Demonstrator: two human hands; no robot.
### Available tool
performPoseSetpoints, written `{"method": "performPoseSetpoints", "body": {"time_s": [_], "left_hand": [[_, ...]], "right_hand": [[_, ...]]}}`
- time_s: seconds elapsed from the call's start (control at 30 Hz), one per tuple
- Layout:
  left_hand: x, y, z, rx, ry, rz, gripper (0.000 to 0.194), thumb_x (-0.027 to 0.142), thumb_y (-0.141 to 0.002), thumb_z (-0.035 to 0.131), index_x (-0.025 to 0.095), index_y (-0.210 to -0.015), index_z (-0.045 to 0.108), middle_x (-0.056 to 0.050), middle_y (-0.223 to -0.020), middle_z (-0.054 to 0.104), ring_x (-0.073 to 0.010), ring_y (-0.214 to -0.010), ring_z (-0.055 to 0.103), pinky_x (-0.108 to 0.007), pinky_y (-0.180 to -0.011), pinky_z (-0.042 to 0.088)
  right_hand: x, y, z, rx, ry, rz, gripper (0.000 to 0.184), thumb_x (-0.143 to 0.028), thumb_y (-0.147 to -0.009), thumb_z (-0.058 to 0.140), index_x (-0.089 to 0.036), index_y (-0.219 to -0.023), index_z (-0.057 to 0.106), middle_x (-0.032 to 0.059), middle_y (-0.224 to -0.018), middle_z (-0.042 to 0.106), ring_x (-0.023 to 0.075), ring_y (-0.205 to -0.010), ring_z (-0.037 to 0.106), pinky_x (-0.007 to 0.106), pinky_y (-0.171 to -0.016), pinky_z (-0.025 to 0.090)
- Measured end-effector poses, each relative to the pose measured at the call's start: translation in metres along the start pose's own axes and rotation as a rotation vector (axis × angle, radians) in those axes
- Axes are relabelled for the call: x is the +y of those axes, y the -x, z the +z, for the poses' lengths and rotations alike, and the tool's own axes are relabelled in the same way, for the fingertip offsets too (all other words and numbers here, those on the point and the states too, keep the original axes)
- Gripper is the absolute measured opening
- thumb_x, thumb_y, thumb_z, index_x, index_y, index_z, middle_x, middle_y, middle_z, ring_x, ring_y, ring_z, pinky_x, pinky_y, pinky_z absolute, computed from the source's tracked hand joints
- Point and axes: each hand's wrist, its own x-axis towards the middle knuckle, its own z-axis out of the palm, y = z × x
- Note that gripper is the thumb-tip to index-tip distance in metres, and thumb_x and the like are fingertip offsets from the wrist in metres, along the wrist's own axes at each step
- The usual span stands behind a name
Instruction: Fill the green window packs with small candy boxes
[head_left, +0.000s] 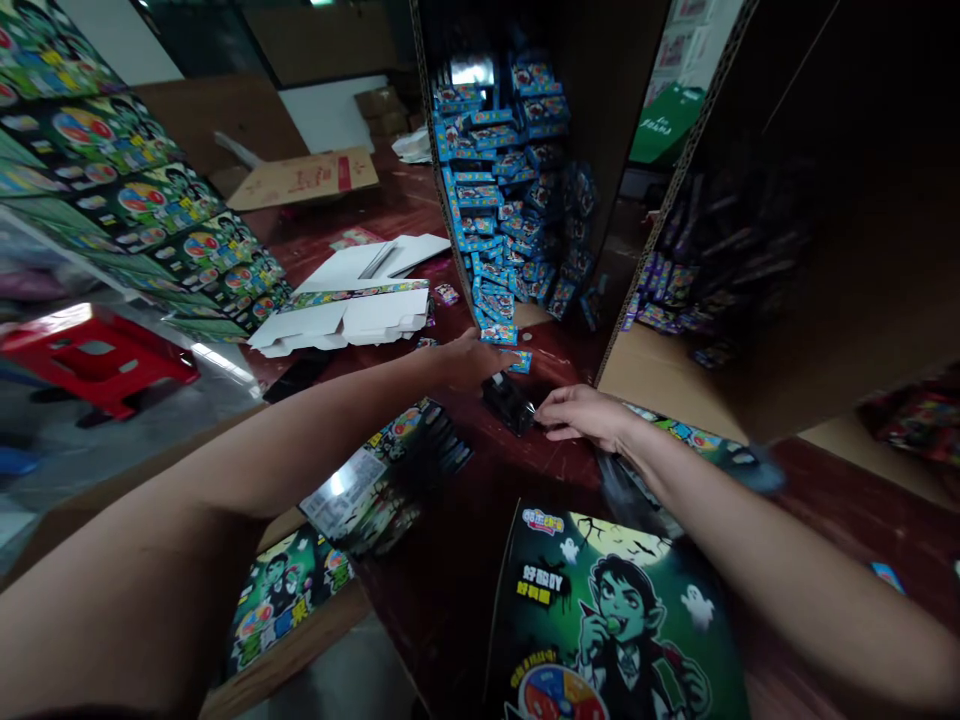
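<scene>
A black tape dispenser (508, 403) sits on the dark red table in front of me. Closed at its far left end is my left hand (474, 362), its fingertips partly hidden and close to a small blue packet (519, 361). From the right, my right hand (576, 414) pinches at the dispenser's shiny end, where the tape's free end seems to be; the strip itself is hard to see. Nearest to me stands a green and black printed box (615, 610) with a cartoon vampire. More printed boxes (390, 475), blurred, lie below my left forearm.
Blue packets (499, 215) fill a tall open carton behind my hands. Another carton (667, 380) at right holds purple packets. White flattened boxes (352, 315) lie at left, beside stacked printed boxes (157, 190). A red stool (97, 355) stands on the floor.
</scene>
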Motion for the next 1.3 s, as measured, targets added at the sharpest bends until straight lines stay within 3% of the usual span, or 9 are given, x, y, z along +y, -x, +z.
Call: {"method": "performPoseSetpoints", "body": {"time_s": [0.23, 0.4, 0.57, 0.67, 0.77, 0.87, 0.93, 1.1, 1.3], "left_hand": [[0.002, -0.003, 0.002, -0.002, 0.002, -0.038, 0.067, 0.016, -0.076, 0.066, 0.020, -0.141, 0.049, -0.014, -0.118, 0.073, -0.0304, -0.118, 0.063, -0.050, -0.113, 0.027], [0.030, 0.024, -0.014, 0.117, 0.020, -0.074, 0.073, 0.021, -0.083, 0.059, 0.017, -0.152, 0.035, -0.020, -0.150, 0.050, -0.0320, -0.140, 0.046, -0.062, -0.119, 0.012], [0.153, 0.093, -0.030, 0.509, 0.244, 0.005, 0.061, 0.032, -0.095, 0.051, 0.018, -0.153, 0.036, -0.011, -0.158, 0.041, -0.0285, -0.148, 0.035, -0.053, -0.122, 0.021], [0.250, 0.144, -0.018, 0.514, 0.327, 0.214, 0.054, 0.029, -0.097, 0.049, 0.025, -0.151, 0.041, -0.007, -0.161, 0.038, -0.0253, -0.148, 0.037, -0.043, -0.120, 0.033], [0.321, 0.174, 0.014, 0.415, 0.298, 0.225, 0.061, 0.034, -0.096, 0.055, 0.024, -0.154, 0.038, -0.007, -0.164, 0.031, -0.0280, -0.151, 0.030, -0.050, -0.123, 0.028], [0.350, 0.177, 0.042, 0.386, 0.274, 0.146, 0.082, 0.046, -0.088, 0.067, 0.018, -0.157, 0.031, -0.010, -0.165, 0.026, -0.0325, -0.153, 0.022, -0.055, -0.126, 0.017], [0.354, 0.174, 0.050, 0.382, 0.251, 0.112, 0.094, 0.050, -0.082, 0.074, 0.016, -0.158, 0.029, -0.010, -0.167, 0.021, -0.0344, -0.154, 0.018, -0.055, -0.126, 0.013], [0.356, 0.170, 0.048, 0.404, 0.225, 0.101, 0.094, 0.049, -0.077, 0.078, 0.018, -0.155, 0.035, -0.009, -0.165, 0.027, -0.0352, -0.152, 0.024, -0.053, -0.125, 0.018], [0.368, 0.169, 0.046, 0.506, 0.270, 0.025, 0.058, 0.041, -0.094, 0.057, 0.017, -0.146, 0.048, -0.009, -0.159, 0.041, -0.0322, -0.146, 0.036, -0.054, -0.123, 0.023]], "right_hand": [[-0.008, 0.000, 0.009, 0.162, 0.312, -0.040, 0.018, -0.031, -0.093, 0.068, -0.013, -0.090, 0.067, 0.0013, -0.087, 0.069, 0.0135, -0.076, 0.066, 0.030, -0.071, 0.057], [-0.033, 0.072, -0.024, 0.386, 0.339, -0.177, 0.007, -0.022, -0.089, 0.069, -0.016, -0.086, 0.072, 0.0033, -0.083, 0.072, 0.0160, -0.081, 0.068, 0.027, -0.076, 0.051], [-0.004, 0.235, -0.032, 0.743, 0.283, -0.494, 0.016, -0.028, -0.092, 0.066, -0.018, -0.102, 0.073, 0.0005, -0.095, 0.071, 0.0158, -0.091, 0.066, 0.033, -0.086, 0.051], [0.045, 0.327, 0.027, 0.757, 0.081, -0.443, 0.038, -0.030, -0.093, 0.067, -0.028, -0.130, 0.062, -0.0001, -0.097, 0.070, 0.0147, -0.088, 0.067, 0.032, -0.083, 0.054], [0.111, 0.373, 0.110, 0.674, -0.226, -0.325, 0.047, -0.030, -0.093, 0.068, -0.033, -0.137, 0.051, -0.0008, -0.092, 0.069, 0.0115, -0.069, 0.063, 0.026, -0.063, 0.054], [0.164, 0.370, 0.177, 0.607, -0.457, -0.235, 0.019, -0.037, -0.095, 0.063, -0.029, -0.108, 0.052, -0.0009, -0.095, 0.070, 0.0074, -0.050, 0.052, 0.021, -0.045, 0.043], [0.182, 0.354, 0.201, 0.615, -0.470, -0.189, 0.021, -0.042, -0.095, 0.062, -0.026, -0.096, 0.047, -0.0035, -0.087, 0.068, 0.0061, -0.044, 0.047, 0.021, -0.041, 0.037], [0.186, 0.320, 0.209, 0.730, -0.240, -0.095, 0.026, -0.045, -0.095, 0.055, -0.026, -0.089, 0.038, -0.0045, -0.085, 0.067, 0.0073, -0.040, 0.050, 0.023, -0.042, 0.038], [0.183, 0.314, 0.214, 0.861, -0.057, -0.042, 0.019, -0.042, -0.095, 0.051, -0.027, -0.091, 0.040, -0.0034, -0.080, 0.065, 0.0122, -0.051, 0.056, 0.025, -0.056, 0.042]]}}
